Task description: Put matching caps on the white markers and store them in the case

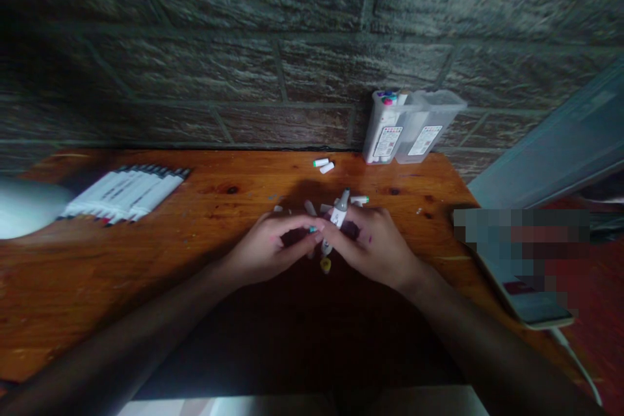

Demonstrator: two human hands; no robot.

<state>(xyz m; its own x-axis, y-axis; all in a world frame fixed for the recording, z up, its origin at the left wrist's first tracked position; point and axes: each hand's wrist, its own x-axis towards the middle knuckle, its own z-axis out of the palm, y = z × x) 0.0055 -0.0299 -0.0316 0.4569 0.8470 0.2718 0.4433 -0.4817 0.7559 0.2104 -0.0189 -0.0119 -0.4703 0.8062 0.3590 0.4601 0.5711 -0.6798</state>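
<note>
My right hand (377,244) holds a white-and-grey marker (338,209) between thumb and fingers, tilted with its dark tip pointing up and away. My left hand (266,244) is closed in a pinch right beside it, around a small piece with a teal end (312,229), which looks like a marker cap but is mostly covered by fingers. Just below the hands shows a small yellow-ended piece (325,264); whether it joins the marker, I cannot tell. Beyond the knuckles lies a green-ended white cap (359,199), with more pale pieces partly hidden behind my fingers.
Two white caps (326,168) lie farther back. A clear plastic case (409,130) with several markers stands against the stone wall. At left, a row of white markers (127,192) lies near a pale rounded object (29,208). A device with a cable (568,344) rests at the right edge.
</note>
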